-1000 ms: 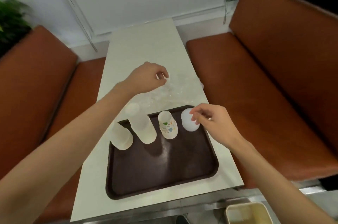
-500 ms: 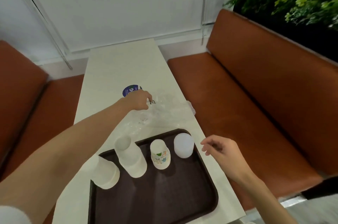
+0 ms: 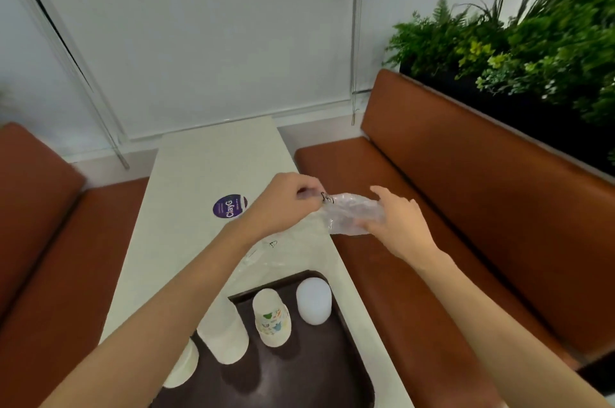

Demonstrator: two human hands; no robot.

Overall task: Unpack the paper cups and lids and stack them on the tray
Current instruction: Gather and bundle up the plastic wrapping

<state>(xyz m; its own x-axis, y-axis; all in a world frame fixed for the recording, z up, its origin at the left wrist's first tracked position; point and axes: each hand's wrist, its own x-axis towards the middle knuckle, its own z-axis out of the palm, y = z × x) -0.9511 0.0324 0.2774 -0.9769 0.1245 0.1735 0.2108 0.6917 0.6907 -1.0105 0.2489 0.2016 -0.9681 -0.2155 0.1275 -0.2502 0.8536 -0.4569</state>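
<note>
Centre frame, above the table's right edge.

- Brown benches (image 3: pixel 466 207) are seen at both sides; a pale table (image 3: pixel 213 161) runs up the middle.
- A dark tray (image 3: pixel 299 381) is seen at bottom centre. On it stand inverted stacks: two plain white cup stacks (image 3: pixel 226 337), one printed cup stack (image 3: pixel 273 321), and one frosted stack (image 3: pixel 313 304), probably lids.
- A clear plastic bag (image 3: pixel 349 211) is held off the table. Its end is pinched by the left hand (image 3: pixel 286 204); its body is gripped by the right hand (image 3: pixel 396 224). Whether it has contents cannot be told.

Risks (judged): the left forearm passes directly over the stacks, so a low pull-back could topple them. The thin film could slip or tear, and any contents would drop onto the bench.

Writing: "ClayG" is read on a round purple sticker (image 3: pixel 230 206); its smaller print is illegible. The black marks on the bag are not legible.
</note>
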